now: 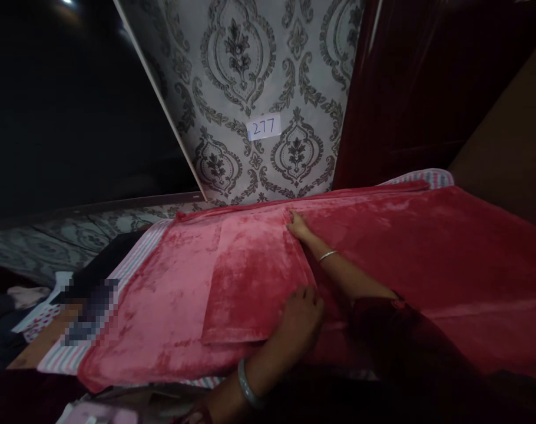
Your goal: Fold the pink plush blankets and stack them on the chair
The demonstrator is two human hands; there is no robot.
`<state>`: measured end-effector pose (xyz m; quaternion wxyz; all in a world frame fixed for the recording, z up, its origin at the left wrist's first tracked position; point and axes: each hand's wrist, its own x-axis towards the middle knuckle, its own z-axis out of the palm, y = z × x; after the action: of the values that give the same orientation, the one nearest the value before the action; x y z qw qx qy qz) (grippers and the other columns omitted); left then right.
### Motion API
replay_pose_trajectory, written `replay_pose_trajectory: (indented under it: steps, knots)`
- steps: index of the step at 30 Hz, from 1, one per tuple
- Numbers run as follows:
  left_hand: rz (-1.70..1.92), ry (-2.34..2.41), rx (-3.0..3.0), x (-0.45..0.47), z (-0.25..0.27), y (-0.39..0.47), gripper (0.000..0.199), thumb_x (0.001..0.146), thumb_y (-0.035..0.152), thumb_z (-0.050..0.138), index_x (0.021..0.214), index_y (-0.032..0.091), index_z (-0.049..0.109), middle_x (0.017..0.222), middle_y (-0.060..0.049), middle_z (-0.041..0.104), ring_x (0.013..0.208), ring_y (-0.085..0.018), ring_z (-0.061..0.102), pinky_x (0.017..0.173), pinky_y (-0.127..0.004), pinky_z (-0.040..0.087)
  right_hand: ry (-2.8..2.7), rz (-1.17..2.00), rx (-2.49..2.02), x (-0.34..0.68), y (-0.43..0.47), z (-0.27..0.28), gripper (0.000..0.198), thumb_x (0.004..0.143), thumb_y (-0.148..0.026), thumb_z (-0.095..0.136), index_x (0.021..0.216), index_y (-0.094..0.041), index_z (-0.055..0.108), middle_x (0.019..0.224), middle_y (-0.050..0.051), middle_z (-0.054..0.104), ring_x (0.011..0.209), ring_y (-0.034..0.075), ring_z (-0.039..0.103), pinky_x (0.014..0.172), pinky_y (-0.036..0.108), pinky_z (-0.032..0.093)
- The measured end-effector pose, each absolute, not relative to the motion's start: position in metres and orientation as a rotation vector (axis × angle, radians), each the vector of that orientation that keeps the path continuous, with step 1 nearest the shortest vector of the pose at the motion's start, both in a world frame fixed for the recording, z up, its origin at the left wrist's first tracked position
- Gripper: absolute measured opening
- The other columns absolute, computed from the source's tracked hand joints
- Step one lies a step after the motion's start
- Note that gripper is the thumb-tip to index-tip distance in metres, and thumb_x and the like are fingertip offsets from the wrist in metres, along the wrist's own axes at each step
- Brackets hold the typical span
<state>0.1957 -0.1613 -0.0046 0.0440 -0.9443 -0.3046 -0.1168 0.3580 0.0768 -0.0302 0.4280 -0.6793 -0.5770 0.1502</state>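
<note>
A red plush cloth (254, 271) lies folded into a panel on a wider spread of the same red plush fabric (162, 318). At the panel's far right corner, my right hand (298, 226) pinches the edge, its wrist wearing a thin bangle. Nearer to me, my left hand (301, 312) has its fingers curled at the panel's right edge, and a wider silver bangle circles that wrist. The left fingertips are partly hidden by the hand itself. Between the two hands the edge runs roughly straight.
Striped bedding (142, 253) shows under the red fabric. A patterned wall (245, 76) with a paper marked 277 (263, 126) stands behind, a large dark screen (73, 106) left and a glossy dark red panel (404, 88) right. Clothes (25, 297) lie at the far left.
</note>
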Motion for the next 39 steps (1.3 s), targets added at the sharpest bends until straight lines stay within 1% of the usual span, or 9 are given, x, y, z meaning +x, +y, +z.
replay_pose_trajectory:
  steps: [2, 5, 7, 10, 13, 15, 19, 24, 39]
  knots:
    - [-0.379, -0.919, -3.019, 0.190, 0.003, -0.164, 0.023, 0.093, 0.036, 0.061, 0.105, 0.018, 0.070, 0.111, -0.013, 0.069, 0.097, -0.029, 0.066, 0.079, -0.043, 0.057, -1.461, 0.410, -1.801, 0.359, 0.068, -0.027, 0.062, 0.085, -0.021, 0.057, 0.144, -0.006, 0.050, 0.125, 0.018, 0.068, 0.109, 0.026, 0.067, 0.099, 0.037, 0.051]
    - [-0.694, -0.924, -3.249, 0.165, 0.025, -0.153, 0.038, 0.096, 0.036, 0.056, 0.133, 0.027, 0.060, 0.132, -0.008, 0.066, 0.112, -0.023, 0.065, 0.094, -0.037, 0.055, -1.494, 0.415, -1.901, 0.356, 0.060, -0.013, 0.065, 0.086, -0.023, 0.058, 0.149, -0.009, 0.046, 0.134, 0.018, 0.063, 0.119, 0.029, 0.062, 0.106, 0.039, 0.045]
    - [-0.858, -1.100, -3.227, 0.144, 0.042, -0.127, 0.039, 0.101, 0.032, 0.045, 0.137, 0.025, 0.058, 0.133, -0.007, 0.067, 0.119, -0.020, 0.064, 0.103, -0.035, 0.051, -1.540, 0.384, -1.919, 0.348, 0.061, 0.002, 0.068, 0.087, -0.023, 0.058, 0.152, -0.011, 0.042, 0.147, 0.019, 0.053, 0.132, 0.031, 0.052, 0.113, 0.041, 0.038]
    - [-0.702, -1.442, -3.024, 0.120, 0.061, -0.060, 0.043, 0.099, 0.029, 0.041, 0.137, 0.017, 0.059, 0.138, -0.012, 0.064, 0.127, -0.023, 0.060, 0.111, -0.040, 0.045, -1.696, 0.295, -1.900, 0.323, 0.067, 0.027, 0.068, 0.092, -0.025, 0.052, 0.156, -0.011, 0.035, 0.161, 0.017, 0.034, 0.147, 0.030, 0.033, 0.120, 0.044, 0.028]
    - [-0.385, -1.824, -2.720, 0.113, 0.067, 0.013, 0.054, 0.099, 0.031, 0.042, 0.148, 0.011, 0.046, 0.155, -0.016, 0.046, 0.145, -0.024, 0.041, 0.119, -0.039, 0.033, -1.807, 0.231, -1.918, 0.297, 0.069, 0.033, 0.063, 0.099, -0.032, 0.040, 0.158, -0.011, 0.029, 0.164, 0.017, 0.027, 0.152, 0.029, 0.023, 0.122, 0.051, 0.022]
    - [-0.274, -1.999, -2.557, 0.116, 0.060, 0.049, 0.057, 0.100, 0.035, 0.038, 0.152, 0.012, 0.041, 0.161, -0.017, 0.035, 0.151, -0.026, 0.030, 0.122, -0.047, 0.027, -1.817, 0.221, -1.968, 0.288, 0.066, 0.024, 0.063, 0.102, -0.038, 0.036, 0.159, -0.013, 0.029, 0.165, 0.016, 0.025, 0.153, 0.030, 0.020, 0.121, 0.056, 0.019]
    - [-0.161, -2.088, -2.461, 0.122, 0.019, 0.078, 0.063, 0.101, 0.045, 0.031, 0.156, 0.013, 0.033, 0.166, -0.016, 0.023, 0.155, -0.030, 0.018, 0.121, -0.060, 0.019, -1.821, 0.227, -2.104, 0.290, 0.060, -0.011, 0.062, 0.103, -0.046, 0.032, 0.158, -0.017, 0.033, 0.166, 0.015, 0.024, 0.154, 0.029, 0.016, 0.121, 0.058, 0.015]
    - [-0.163, -2.027, -2.423, 0.116, -0.019, 0.084, 0.067, 0.101, 0.050, 0.024, 0.159, 0.016, 0.027, 0.167, -0.014, 0.018, 0.155, -0.028, 0.015, 0.120, -0.063, 0.019, -1.843, 0.201, -2.140, 0.299, 0.063, -0.028, 0.065, 0.103, -0.049, 0.029, 0.158, -0.015, 0.032, 0.166, 0.016, 0.022, 0.155, 0.028, 0.015, 0.121, 0.054, 0.018]
    - [-0.178, -2.090, -2.527, 0.112, -0.003, 0.083, 0.074, 0.097, 0.062, 0.028, 0.160, 0.022, 0.026, 0.169, -0.009, 0.014, 0.156, -0.028, 0.010, 0.120, -0.065, 0.017, -1.823, 0.204, -2.159, 0.297, 0.061, -0.021, 0.063, 0.104, -0.047, 0.031, 0.157, -0.014, 0.033, 0.166, 0.017, 0.022, 0.154, 0.029, 0.016, 0.120, 0.056, 0.018]
